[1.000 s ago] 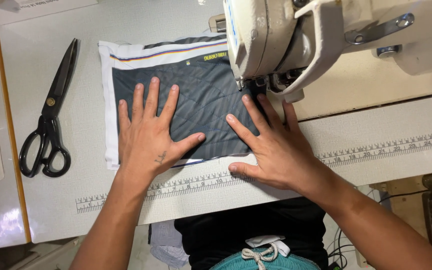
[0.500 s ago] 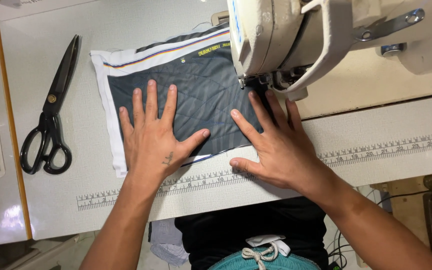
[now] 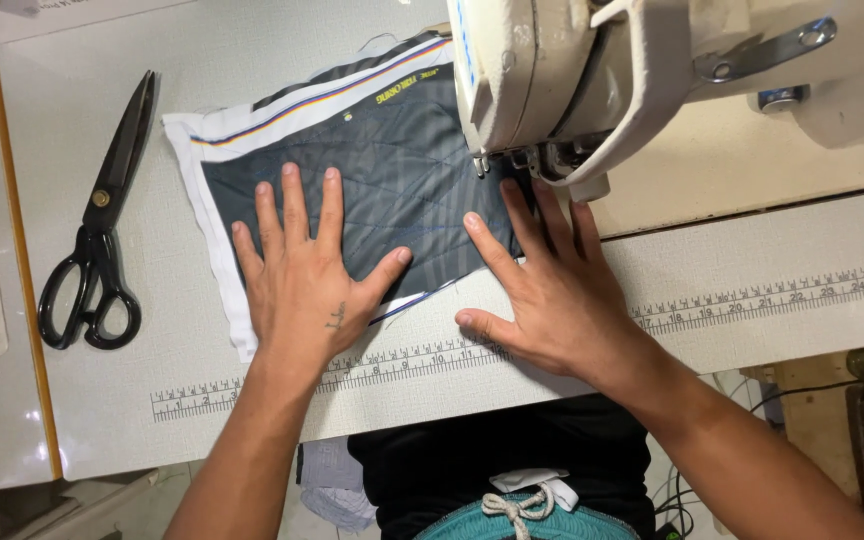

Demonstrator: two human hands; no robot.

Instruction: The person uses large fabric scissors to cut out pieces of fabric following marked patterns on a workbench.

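A dark fabric panel (image 3: pixel 402 170) (white-edged, with a striped band) is pressed flat on the white table (image 3: pixel 752 250) by the left hand (image 3: pixel 302 275) and right hand (image 3: pixel 547 290), fingers spread, nothing clasped. Its right end is fed under the sewing machine (image 3: pixel 572 80). Black scissors (image 3: pixel 97 240) lie well left.

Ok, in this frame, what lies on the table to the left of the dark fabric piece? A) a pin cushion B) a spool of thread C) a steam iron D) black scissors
D: black scissors lie on the white table, blades pointing away from the person, left of the dark fabric piece that the left hand presses flat.
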